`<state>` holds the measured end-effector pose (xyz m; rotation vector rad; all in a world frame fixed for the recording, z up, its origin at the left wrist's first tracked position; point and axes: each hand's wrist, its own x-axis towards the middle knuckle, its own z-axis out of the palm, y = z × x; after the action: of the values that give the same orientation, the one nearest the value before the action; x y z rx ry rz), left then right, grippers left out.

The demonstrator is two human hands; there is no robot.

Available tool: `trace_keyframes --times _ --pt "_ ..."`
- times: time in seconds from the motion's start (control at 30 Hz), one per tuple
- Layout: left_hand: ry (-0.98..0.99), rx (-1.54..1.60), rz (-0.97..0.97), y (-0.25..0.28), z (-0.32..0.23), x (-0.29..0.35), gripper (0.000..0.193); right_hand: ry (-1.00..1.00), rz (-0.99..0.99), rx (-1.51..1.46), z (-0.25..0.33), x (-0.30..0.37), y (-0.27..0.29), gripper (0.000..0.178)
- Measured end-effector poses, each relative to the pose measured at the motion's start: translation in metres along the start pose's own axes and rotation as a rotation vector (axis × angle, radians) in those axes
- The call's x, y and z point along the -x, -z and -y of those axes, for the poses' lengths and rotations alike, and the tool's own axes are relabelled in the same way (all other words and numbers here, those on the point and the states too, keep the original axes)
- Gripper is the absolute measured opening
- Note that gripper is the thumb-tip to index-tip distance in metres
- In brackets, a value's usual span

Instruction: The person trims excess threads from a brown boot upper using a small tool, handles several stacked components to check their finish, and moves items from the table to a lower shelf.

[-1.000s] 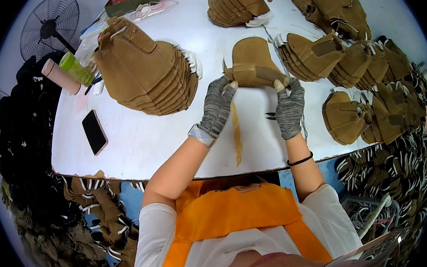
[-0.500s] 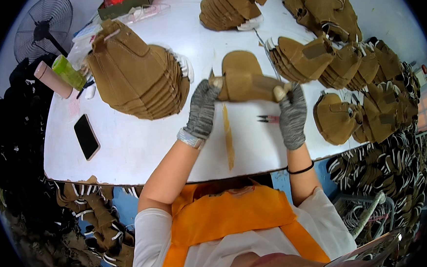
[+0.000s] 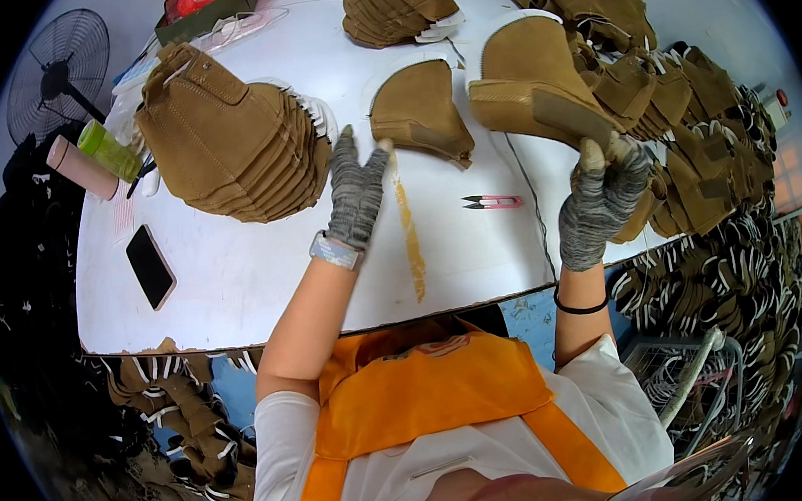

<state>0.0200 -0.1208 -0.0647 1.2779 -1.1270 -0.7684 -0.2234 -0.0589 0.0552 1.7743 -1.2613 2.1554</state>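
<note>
My left hand [image 3: 355, 194], in a grey knit glove with bare fingertips, is open, thumb and fingers apart. It is beside a brown shoe upper [image 3: 415, 107] with a white edge that lies on the white table [image 3: 330, 292]. My right hand [image 3: 604, 192], gloved the same way, has its thumb and fingers closed on the near end of another brown shoe upper [image 3: 527, 54] with a dark grey patch. Whether this is one piece or several together I cannot tell. Pink-handled thread snips [image 3: 493, 202] lie between my hands.
A tall stack of brown uppers [image 3: 229, 142] stands on the left, and more uppers [image 3: 712, 162] crowd the right. A black phone [image 3: 151, 268], pink bottle [image 3: 84, 169] and green bottle [image 3: 108, 151] are at the left. A dark cord [image 3: 531, 197] crosses the table.
The upper held between both hands now lies on the table, released by my left hand. My right hand has moved right and taken hold of an upper there.
</note>
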Motion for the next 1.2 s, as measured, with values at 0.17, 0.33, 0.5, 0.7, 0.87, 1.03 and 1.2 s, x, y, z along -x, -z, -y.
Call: trace_keyframes --times 0.17,0.33,0.5,0.7,0.87,1.03,1.2 --pt "0.108 0.439 0.458 0.014 -0.058 0.035 0.052 0.238 0.141 0.047 0.005 0.017 0.003 0.021" --pt "0.14 0.631 0.779 0.024 -0.081 0.027 0.059 0.354 0.467 0.024 0.034 0.016 -0.012 0.025" --pt "0.079 0.72 0.591 0.014 -0.056 0.028 0.046 0.48 0.527 0.125 0.031 0.03 -0.022 0.028" --pt "0.779 1.018 0.673 0.013 -0.057 0.032 0.057 0.455 0.664 0.227 0.027 0.046 -0.01 0.024" --pt "0.239 0.695 0.468 0.009 -0.076 0.038 0.081 0.376 0.674 0.318 0.009 0.059 0.007 0.04" --pt "0.138 0.815 0.653 0.009 -0.072 0.033 0.08 0.059 0.569 0.192 0.009 0.071 0.014 0.036" --pt "-0.089 0.485 0.614 0.012 -0.066 0.033 0.085 0.029 0.578 0.131 0.013 0.066 0.011 0.037"
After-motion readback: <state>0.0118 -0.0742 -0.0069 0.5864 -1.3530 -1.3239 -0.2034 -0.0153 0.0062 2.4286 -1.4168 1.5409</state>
